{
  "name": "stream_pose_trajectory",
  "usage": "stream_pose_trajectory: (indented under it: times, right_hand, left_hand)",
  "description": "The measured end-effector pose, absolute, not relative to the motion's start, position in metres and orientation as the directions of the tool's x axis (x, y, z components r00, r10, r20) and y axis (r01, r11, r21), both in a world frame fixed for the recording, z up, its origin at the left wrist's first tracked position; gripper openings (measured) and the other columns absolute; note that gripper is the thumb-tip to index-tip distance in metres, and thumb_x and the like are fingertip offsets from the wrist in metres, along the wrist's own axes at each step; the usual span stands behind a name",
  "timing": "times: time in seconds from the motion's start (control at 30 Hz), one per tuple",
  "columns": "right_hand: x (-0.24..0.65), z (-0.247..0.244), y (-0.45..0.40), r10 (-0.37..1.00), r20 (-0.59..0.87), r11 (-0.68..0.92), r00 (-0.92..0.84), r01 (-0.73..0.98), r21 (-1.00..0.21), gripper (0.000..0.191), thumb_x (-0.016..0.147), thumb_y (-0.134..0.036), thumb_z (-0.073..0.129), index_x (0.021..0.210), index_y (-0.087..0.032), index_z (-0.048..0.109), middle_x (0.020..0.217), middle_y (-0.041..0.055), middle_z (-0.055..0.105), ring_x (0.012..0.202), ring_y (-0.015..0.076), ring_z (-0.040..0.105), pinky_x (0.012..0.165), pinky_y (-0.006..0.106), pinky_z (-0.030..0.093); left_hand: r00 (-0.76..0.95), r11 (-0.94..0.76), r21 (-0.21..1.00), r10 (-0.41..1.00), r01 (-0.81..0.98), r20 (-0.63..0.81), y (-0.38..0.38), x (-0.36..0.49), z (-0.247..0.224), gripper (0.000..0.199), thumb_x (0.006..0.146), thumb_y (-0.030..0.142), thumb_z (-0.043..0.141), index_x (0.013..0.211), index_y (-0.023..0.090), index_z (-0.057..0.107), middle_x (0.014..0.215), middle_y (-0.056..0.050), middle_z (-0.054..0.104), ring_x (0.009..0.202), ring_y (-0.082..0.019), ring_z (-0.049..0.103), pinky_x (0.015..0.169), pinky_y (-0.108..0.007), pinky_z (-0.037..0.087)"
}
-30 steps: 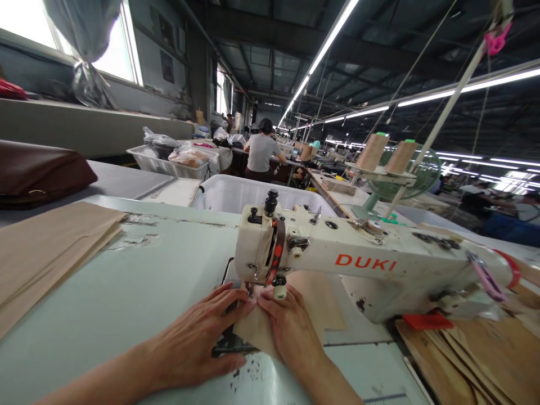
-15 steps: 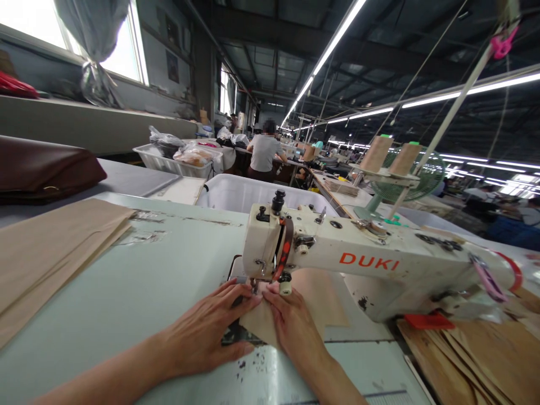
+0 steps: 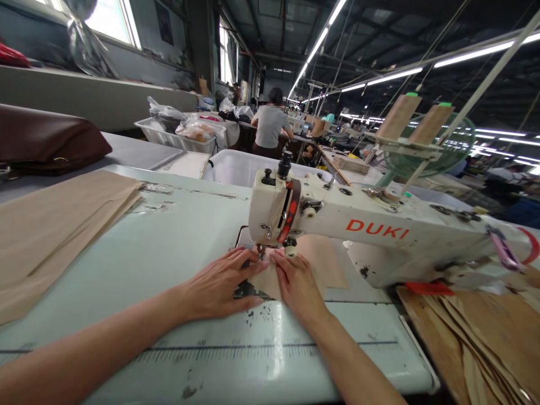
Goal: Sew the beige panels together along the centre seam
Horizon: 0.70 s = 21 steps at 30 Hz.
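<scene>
Two places need care: keep your left hand [image 3: 217, 286], spread flat, and right hand [image 3: 300, 287], fingers together, clear of the metal foot [image 3: 261, 252] at centre frame. Steady the beige piece [image 3: 266, 281] there evenly; whether your right pinches it is unclear. The sewing machine [image 3: 331, 216] reads "DUKI" in red.

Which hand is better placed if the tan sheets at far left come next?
Left, probably: the left hand is nearer the tan sheets; the right hand would likely cross the left arm.
</scene>
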State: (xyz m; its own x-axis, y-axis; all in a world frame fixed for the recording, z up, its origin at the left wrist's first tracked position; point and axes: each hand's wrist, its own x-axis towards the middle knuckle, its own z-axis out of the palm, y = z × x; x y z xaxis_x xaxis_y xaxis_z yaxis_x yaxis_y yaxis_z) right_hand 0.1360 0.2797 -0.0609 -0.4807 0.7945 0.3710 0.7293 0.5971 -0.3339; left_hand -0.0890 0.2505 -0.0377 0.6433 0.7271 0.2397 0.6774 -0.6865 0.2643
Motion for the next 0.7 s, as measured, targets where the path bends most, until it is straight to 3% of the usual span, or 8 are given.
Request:
stream_pose_trajectory:
  times: [0.17,0.57,0.7]
  right_hand:
    - [0.135,-0.063,0.279,0.800,0.366,0.582,-0.476,0.763,-0.281,0.038,0.096,-0.012,0.041,0.130,-0.018,0.059,0.133,0.0089,0.060,0.133,0.0203,0.048,0.118,0.043,0.026]
    - [0.136,-0.073,0.285,0.773,0.395,0.611,-0.497,0.750,-0.253,0.040,0.097,-0.012,0.039,0.133,-0.015,0.056,0.136,0.0111,0.058,0.133,0.0224,0.047,0.117,0.045,0.027]
    - [0.130,-0.063,0.276,0.776,0.406,0.582,-0.482,0.796,-0.167,0.035,0.099,-0.015,0.037,0.127,-0.018,0.059,0.130,0.0086,0.063,0.126,0.0212,0.053,0.113,0.044,0.034]
  left_hand:
    - [0.643,-0.691,0.243,0.723,0.681,0.253,0.248,-0.090,-0.040,0.066,0.095,0.052,0.055,0.150,0.022,0.038,0.138,-0.012,0.045,0.133,-0.031,0.041,0.118,-0.049,0.027]
    - [0.626,-0.696,0.228,0.715,0.681,0.311,0.247,-0.093,-0.044,0.066,0.091,0.054,0.061,0.147,0.025,0.045,0.132,-0.010,0.051,0.129,-0.030,0.047,0.114,-0.044,0.035]
    - [0.635,-0.752,0.196,0.644,0.630,0.427,0.248,-0.089,-0.051,0.064,0.091,0.050,0.062,0.147,0.026,0.045,0.132,-0.011,0.053,0.123,-0.034,0.052,0.109,-0.048,0.040]
